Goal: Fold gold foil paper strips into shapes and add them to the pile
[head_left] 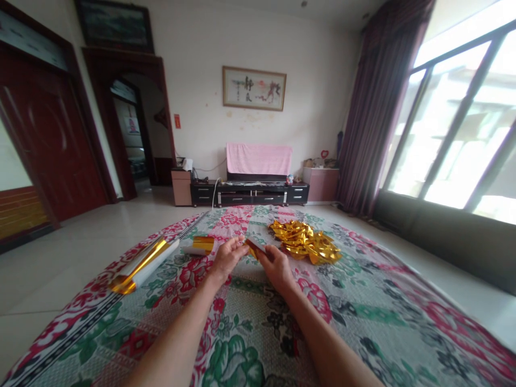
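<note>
A small piece of gold foil paper (255, 246), dark greyish along its upper side, is held up between my two hands, partly covered by the fingers. My left hand (228, 260) has its fingers closed in a pinch at the paper's left end. At the other end, my right hand (278, 266) grips it between thumb and fingers. To the right lies a heap of folded gold foil pieces (309, 244). Just left of my left hand sits a short stack of gold and white sheets (203, 245). Farther left is a larger, curled bundle of gold and white sheets (147, 264).
All of this rests on a flowered cloth (237, 360) with a rounded far edge. Beyond it, a low black TV cabinet (253, 200) stands at the wall, with a pink cloth (259, 158) above. Curtains (377, 102) and a window are on the right.
</note>
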Motion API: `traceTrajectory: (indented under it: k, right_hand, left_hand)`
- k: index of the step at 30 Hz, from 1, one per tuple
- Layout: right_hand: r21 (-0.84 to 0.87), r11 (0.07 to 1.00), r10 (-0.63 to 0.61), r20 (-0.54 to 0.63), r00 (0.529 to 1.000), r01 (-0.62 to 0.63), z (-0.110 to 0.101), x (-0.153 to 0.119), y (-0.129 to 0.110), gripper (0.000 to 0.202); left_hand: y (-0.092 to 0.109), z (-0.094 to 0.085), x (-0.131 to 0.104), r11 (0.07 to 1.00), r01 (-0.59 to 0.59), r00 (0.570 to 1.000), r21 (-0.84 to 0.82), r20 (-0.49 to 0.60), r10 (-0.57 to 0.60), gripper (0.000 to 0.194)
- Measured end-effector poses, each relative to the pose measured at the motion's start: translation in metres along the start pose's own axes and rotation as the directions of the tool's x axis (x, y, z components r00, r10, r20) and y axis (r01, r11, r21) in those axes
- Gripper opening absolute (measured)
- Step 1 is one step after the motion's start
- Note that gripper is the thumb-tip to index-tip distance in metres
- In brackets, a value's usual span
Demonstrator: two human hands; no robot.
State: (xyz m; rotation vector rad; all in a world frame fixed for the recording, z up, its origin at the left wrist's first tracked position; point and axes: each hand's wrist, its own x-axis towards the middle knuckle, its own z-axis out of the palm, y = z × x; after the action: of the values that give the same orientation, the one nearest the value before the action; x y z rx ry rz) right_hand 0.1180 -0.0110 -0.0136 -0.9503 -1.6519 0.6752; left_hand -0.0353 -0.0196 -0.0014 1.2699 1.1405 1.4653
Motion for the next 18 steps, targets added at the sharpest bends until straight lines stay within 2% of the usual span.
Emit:
traceTrajectory:
  k: [3,6,9,13,18]
  right_hand:
    - [0.200,0.979,0.040,-0.007,0.999,-0.037,0.008,0.001,-0.001,0.028]
    - [0.283,0.954,0.105,0.005,0.994,-0.102,0.014,0.001,0.000,0.028]
    - [0.227,0.964,0.136,0.030,0.990,-0.139,0.017,0.000,0.003,0.027]
    - [0.110,0.987,0.115,0.059,0.992,-0.121,0.015,-0.001,0.004,0.025]
    - [0.051,0.990,0.128,0.085,0.988,-0.132,0.012,-0.001,0.000,0.025]
  left_hand:
    - [0.003,0.004,-0.004,0.988,0.100,0.994,-0.114,0.048,-0.095,0.039]
    - [0.006,0.006,-0.006,0.976,0.128,0.992,-0.175,0.039,-0.124,0.034]
    - [0.007,0.007,-0.006,0.974,0.137,0.991,-0.183,0.021,-0.136,0.033]
    - [0.005,0.006,-0.005,0.985,0.131,0.991,-0.113,-0.003,-0.132,0.032]
    - [0.006,0.005,-0.004,0.990,0.129,0.991,-0.053,-0.013,-0.130,0.035]
